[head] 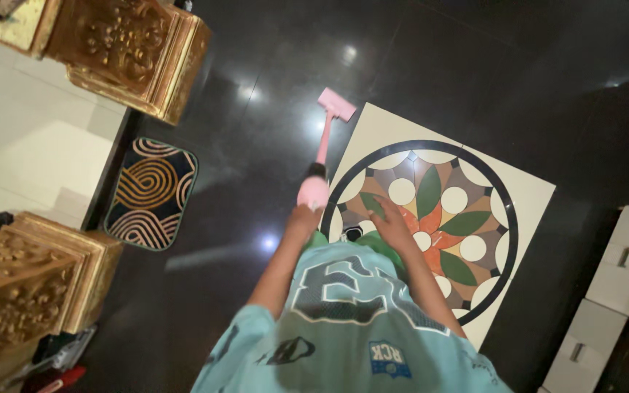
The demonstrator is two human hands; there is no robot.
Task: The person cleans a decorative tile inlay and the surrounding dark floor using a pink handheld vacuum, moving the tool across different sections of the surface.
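Over glossy black floor (271,109) — left hand (305,216) grips pink vacuum (323,145).

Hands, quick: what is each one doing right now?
Left hand: closed around the handle of the pink stick vacuum.
Right hand: empty, fingers loosely open, hanging above the patterned floor medallion.

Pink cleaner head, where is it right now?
In the head view the pink cleaner head sits on the dark glossy floor, upper centre, just off the top-left corner of the flower-patterned tile inlay, at the far end of the wand held by the left hand.
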